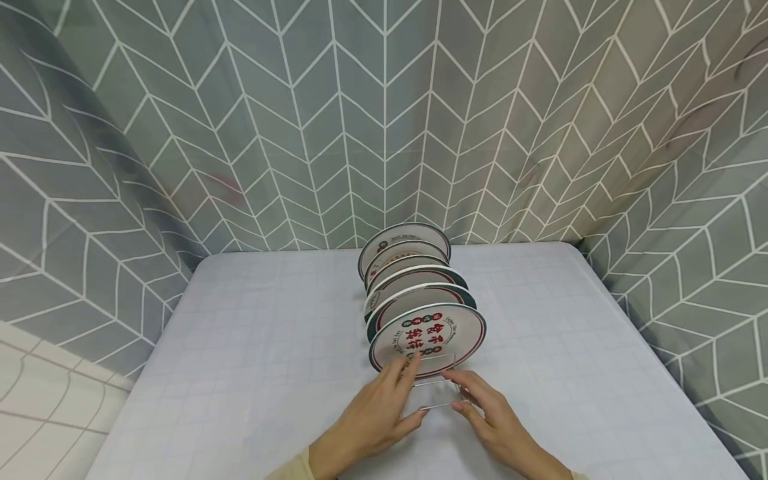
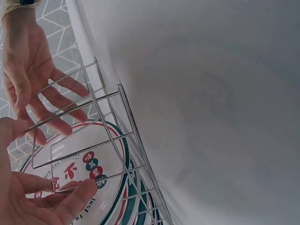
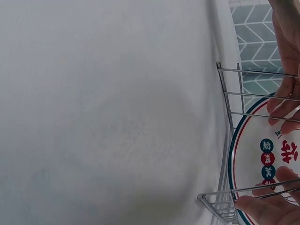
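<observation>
A thin metal wire plate rack [image 2: 132, 119] holds a row of round plates, tilted one behind another. The nearest white plate [image 1: 459, 333] has a dark rim, a red line and red and green lettering. My left hand [image 1: 375, 410] grips the near end of the rack on its left side, thumb and fingers at the wires. From the right, my right hand [image 1: 489, 417] holds the same end, thumb and forefinger at separate wires. In the left wrist view, the left hand's fingers [image 2: 77, 201] lie around a wire loop in front of the plate.
The rack stands on a table with a pale cloth [image 1: 258, 333]. Grey curtains [image 1: 384, 120] with white zigzag lines hang behind and at both sides. Light wall tiles [image 1: 54, 400] show at the lower left.
</observation>
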Demonstrator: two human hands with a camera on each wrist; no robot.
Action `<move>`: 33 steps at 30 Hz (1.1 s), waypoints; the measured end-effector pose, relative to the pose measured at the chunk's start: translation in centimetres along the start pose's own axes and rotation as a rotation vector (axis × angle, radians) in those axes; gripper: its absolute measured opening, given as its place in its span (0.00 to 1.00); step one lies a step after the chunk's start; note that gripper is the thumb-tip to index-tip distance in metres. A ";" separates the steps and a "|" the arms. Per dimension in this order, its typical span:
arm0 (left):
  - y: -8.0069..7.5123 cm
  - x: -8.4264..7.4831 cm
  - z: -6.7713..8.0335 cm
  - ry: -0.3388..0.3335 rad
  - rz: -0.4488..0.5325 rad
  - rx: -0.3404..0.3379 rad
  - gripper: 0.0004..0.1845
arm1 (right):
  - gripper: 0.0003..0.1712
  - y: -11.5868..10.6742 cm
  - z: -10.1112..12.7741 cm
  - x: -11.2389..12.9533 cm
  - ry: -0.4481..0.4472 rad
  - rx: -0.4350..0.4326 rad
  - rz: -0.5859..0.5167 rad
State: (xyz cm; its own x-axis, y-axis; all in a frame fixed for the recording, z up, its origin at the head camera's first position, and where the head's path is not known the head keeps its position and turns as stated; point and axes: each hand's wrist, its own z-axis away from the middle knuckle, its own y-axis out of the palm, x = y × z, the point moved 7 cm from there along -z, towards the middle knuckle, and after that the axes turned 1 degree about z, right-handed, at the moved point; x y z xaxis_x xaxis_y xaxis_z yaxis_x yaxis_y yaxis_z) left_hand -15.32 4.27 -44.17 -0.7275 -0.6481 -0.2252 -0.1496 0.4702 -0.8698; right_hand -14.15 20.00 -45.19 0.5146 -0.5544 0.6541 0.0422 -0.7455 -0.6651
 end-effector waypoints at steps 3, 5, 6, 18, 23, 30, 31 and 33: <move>-0.1 0.2 0.2 0.012 0.010 0.007 0.43 | 0.27 0.2 -0.1 0.2 0.019 0.046 -0.064; -0.2 0.3 0.3 0.023 0.019 0.007 0.42 | 0.27 0.3 -0.1 0.2 0.036 0.060 -0.081; -0.2 0.4 0.3 0.028 0.026 0.005 0.42 | 0.27 0.4 0.0 0.3 0.036 0.061 -0.080; -0.5 0.7 0.5 0.023 0.074 -0.031 0.40 | 0.26 0.4 -0.1 0.5 -0.048 0.073 -0.078; -0.4 0.7 0.5 0.005 0.076 -0.012 0.40 | 0.26 0.4 -0.1 0.3 -0.054 0.097 -0.103; -0.7 0.6 0.5 0.023 0.073 -0.037 0.41 | 0.26 0.2 0.0 0.4 -0.047 0.057 -0.049; -0.7 0.6 0.5 0.023 0.076 -0.036 0.41 | 0.26 0.2 0.0 0.4 -0.047 0.054 -0.049; -0.7 0.6 0.5 0.023 0.076 -0.029 0.41 | 0.26 0.2 0.0 0.3 -0.045 0.060 -0.057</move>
State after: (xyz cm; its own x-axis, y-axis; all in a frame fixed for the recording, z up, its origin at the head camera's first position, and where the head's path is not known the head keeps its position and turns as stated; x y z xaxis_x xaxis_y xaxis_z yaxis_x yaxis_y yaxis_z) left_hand -15.29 3.22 -43.95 -0.7528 -0.5961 -0.2793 -0.1127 0.5348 -0.8374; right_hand -13.96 19.64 -45.13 0.5477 -0.4937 0.6755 0.1234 -0.7509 -0.6488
